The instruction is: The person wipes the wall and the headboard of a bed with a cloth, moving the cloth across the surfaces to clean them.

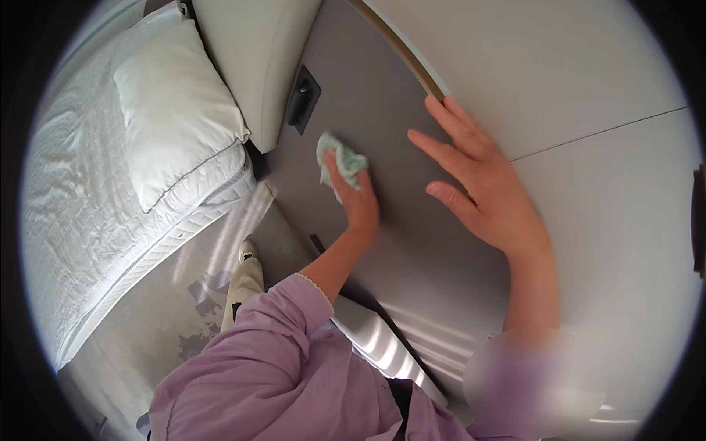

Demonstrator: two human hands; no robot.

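Note:
My left hand (358, 204) presses a crumpled pale green and white cloth (343, 160) against a dark grey panel (380, 105). Its fingers are bent over the cloth, close to a black fitting (303, 100) set in the panel. To the right, my right hand (485, 171) holds nothing and has its fingers spread. Two of its fingertips are at the lower end of a tan edge strip (408, 52), beside a white panel (568, 60). I cannot tell how firmly they touch.
At left is a bed with a white quilted mattress (77, 220) and a white pillow (176, 116). A pale padded headboard (248, 49) stands against the grey panel. Below, a shoe (247, 251) rests on the grey floor (165, 314), which has darker patches.

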